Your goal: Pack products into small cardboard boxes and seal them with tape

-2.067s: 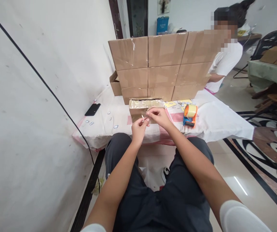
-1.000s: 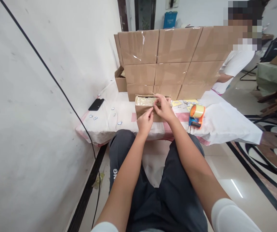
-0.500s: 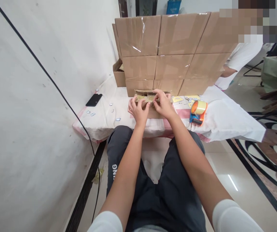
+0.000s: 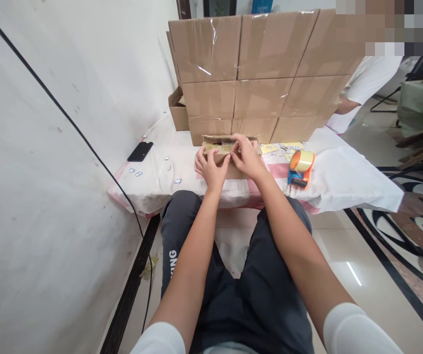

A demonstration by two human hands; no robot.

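Observation:
A small cardboard box with its top side open sits on the cloth-covered table in front of me. My left hand grips its left part, fingers curled over the near edge and thumb on the front. On the right part, my right hand holds the same edge, its fingers bent into the opening. Both thumbs nearly meet at the middle of the front side. Something pale yellowish shows inside the box, too small to name. To the right stands an orange and blue tape dispenser with a roll of tape.
Behind the box rises a stack of taped cartons. An open carton stands left of it. A black phone and several small white pieces lie on the tablecloth. Another person's sleeve shows behind the stack.
The view has shifted slightly, so the scene sits a little further left and higher. Both hands keep nearly the same grip on the small box.

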